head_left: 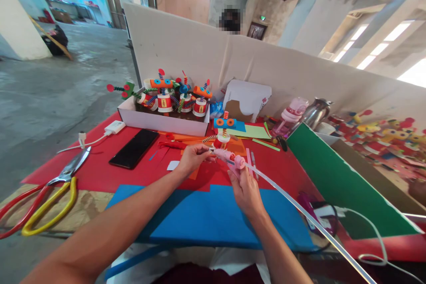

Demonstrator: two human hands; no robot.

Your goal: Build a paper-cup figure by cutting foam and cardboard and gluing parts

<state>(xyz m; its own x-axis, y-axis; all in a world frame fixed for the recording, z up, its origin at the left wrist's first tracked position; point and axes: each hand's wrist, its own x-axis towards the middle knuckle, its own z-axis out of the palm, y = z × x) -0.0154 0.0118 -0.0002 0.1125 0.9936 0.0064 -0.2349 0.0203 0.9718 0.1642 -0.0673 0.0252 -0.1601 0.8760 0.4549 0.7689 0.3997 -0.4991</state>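
Observation:
My right hand [245, 188] is wrapped round a pink glue gun [234, 159], from whose back a long clear glue stick [299, 208] runs to the lower right. The gun's nozzle points left, at the fingertips of my left hand [195, 158]. Those fingers are pinched together; what they hold is too small to tell. Just behind the nozzle stands a small figure with a blue tube head [229, 123], a spring neck and a red and white paper cup body [221, 141].
Similar figures fill a white box [163, 123] at the back left. A black phone [133, 148] and large scissors [60, 182] lie left. A green-sided box [342, 182] stands right, near a metal jug [315, 113]. Blue sheets [199, 217] cover the front edge.

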